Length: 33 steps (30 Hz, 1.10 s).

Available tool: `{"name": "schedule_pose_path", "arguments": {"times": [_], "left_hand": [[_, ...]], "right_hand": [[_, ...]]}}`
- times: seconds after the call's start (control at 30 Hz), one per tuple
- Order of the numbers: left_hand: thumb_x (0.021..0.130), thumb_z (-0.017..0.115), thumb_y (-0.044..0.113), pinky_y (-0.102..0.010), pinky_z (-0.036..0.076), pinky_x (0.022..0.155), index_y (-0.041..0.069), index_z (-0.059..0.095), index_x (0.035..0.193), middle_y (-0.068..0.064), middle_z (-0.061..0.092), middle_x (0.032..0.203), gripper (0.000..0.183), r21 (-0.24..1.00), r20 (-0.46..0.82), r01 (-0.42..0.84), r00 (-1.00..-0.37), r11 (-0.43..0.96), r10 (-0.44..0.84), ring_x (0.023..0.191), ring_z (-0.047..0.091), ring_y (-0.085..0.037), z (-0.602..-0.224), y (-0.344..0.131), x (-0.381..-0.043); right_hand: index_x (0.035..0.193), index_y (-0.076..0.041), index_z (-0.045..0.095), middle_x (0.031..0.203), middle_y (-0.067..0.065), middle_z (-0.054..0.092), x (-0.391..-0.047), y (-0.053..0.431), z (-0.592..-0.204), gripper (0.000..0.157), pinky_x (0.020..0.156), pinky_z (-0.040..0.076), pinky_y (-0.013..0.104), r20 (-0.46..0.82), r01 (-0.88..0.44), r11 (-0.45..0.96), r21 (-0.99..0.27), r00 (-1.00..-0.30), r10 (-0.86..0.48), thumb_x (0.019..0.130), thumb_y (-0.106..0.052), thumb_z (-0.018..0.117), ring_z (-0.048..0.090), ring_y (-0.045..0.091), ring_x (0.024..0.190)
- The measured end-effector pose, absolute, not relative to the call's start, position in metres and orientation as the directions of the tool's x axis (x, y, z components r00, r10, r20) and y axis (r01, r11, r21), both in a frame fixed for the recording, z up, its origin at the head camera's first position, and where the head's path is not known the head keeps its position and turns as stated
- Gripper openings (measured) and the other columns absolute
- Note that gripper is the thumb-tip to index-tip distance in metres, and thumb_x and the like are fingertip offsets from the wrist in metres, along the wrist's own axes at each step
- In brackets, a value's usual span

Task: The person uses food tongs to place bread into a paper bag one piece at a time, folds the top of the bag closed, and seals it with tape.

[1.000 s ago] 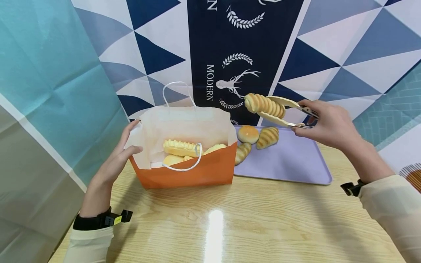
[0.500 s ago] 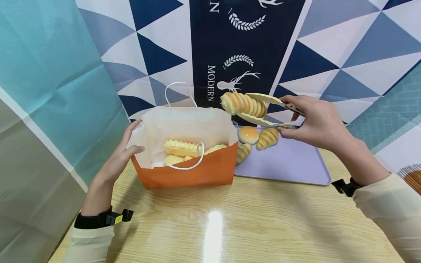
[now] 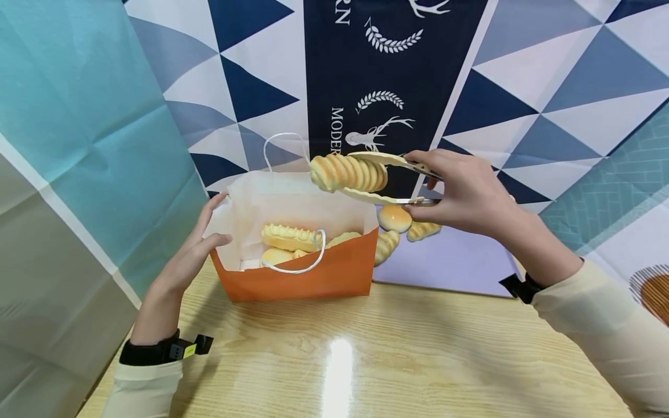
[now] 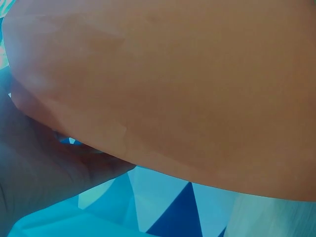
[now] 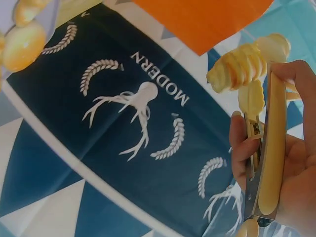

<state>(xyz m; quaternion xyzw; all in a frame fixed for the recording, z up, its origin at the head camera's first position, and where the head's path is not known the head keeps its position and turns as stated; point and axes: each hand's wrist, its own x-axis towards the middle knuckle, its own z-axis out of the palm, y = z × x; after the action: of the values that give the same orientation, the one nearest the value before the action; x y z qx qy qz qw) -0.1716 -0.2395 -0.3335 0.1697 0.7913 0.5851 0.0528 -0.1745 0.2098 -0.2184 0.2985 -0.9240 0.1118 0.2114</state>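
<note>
In the head view my right hand (image 3: 465,191) holds a pair of tongs (image 3: 413,168) with cream tips and metal arms. Between the tips is a ridged, spiral bread roll (image 3: 345,173), above the right side of an orange paper bag (image 3: 298,284). The bag stands with its mouth spread, showing a pale lining and white handles. Inside lies a long ridged bread (image 3: 290,237) among other breads, partly hidden by the front wall. My left hand (image 3: 183,261) grips the bag's left rim, thumb inside. In the right wrist view the tongs (image 5: 269,148) sit in my curled fingers.
Right of the bag lies a lilac tray (image 3: 455,261) on the wooden table (image 3: 418,348). It bears a round bun (image 3: 395,218) and two striped breads, one of them (image 3: 387,247) close to the bag. A patterned cloth (image 3: 522,69) hangs behind.
My right hand has moved left, carrying the tongs and the spiral roll from over the tray to over the bag's right side. My left hand stays on the rim.
</note>
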Motion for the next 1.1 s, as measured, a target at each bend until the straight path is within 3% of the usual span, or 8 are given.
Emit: {"name": "schedule_pose_path", "arguments": {"times": [0.43, 0.6, 0.83, 1.1], "left_hand": [[0.097, 0.044, 0.008, -0.074, 0.005, 0.107, 0.026, 0.009, 0.159, 0.005, -0.001, 0.163, 0.074, 0.946, 0.120, 0.209, -0.936, 0.249, 0.330, 0.145, -0.001, -0.020, -0.335, -0.240, -0.173], [0.097, 0.045, 0.008, -0.073, 0.005, 0.108, 0.027, 0.011, 0.159, 0.005, 0.001, 0.163, 0.073, 0.946, 0.128, 0.216, -0.934, 0.243, 0.334, 0.144, 0.000, -0.020, -0.335, -0.239, -0.174], [0.097, 0.044, 0.007, -0.073, 0.005, 0.108, 0.025, 0.009, 0.159, 0.004, 0.002, 0.163, 0.074, 0.952, 0.132, 0.217, -0.928, 0.218, 0.348, 0.144, 0.002, -0.020, -0.334, -0.238, -0.175], [0.097, 0.045, 0.008, -0.076, 0.000, 0.106, 0.028, 0.010, 0.159, 0.007, 0.000, 0.164, 0.074, 0.946, 0.131, 0.221, -0.930, 0.237, 0.343, 0.145, -0.005, -0.018, -0.334, -0.238, -0.175]], "right_hand": [[0.133, -0.012, 0.061, 0.102, -0.002, 0.066, -0.184, 0.158, -0.215, 0.075, 0.057, 0.045, 0.031, 0.418, -0.680, 0.731, -0.049, -0.679, -0.604, 0.068, -0.043, 0.081, 0.056, 0.011, 0.073], [0.132, -0.011, 0.061, 0.113, 0.002, 0.068, -0.191, 0.138, -0.216, 0.077, 0.060, 0.047, 0.033, 0.395, -0.703, 0.711, -0.023, -0.659, -0.640, 0.067, -0.048, 0.080, 0.054, 0.011, 0.074], [0.132, -0.010, 0.061, 0.116, 0.002, 0.067, -0.197, 0.117, -0.216, 0.073, 0.055, 0.046, 0.032, 0.374, -0.727, 0.686, -0.004, -0.638, -0.674, 0.067, -0.039, 0.075, 0.054, 0.011, 0.072], [0.136, -0.011, 0.057, 0.124, 0.002, 0.063, -0.200, 0.092, -0.216, 0.078, 0.071, 0.054, 0.040, 0.306, -0.708, 0.706, 0.008, -0.670, -0.676, 0.066, -0.041, 0.075, 0.059, 0.016, 0.089]]}}
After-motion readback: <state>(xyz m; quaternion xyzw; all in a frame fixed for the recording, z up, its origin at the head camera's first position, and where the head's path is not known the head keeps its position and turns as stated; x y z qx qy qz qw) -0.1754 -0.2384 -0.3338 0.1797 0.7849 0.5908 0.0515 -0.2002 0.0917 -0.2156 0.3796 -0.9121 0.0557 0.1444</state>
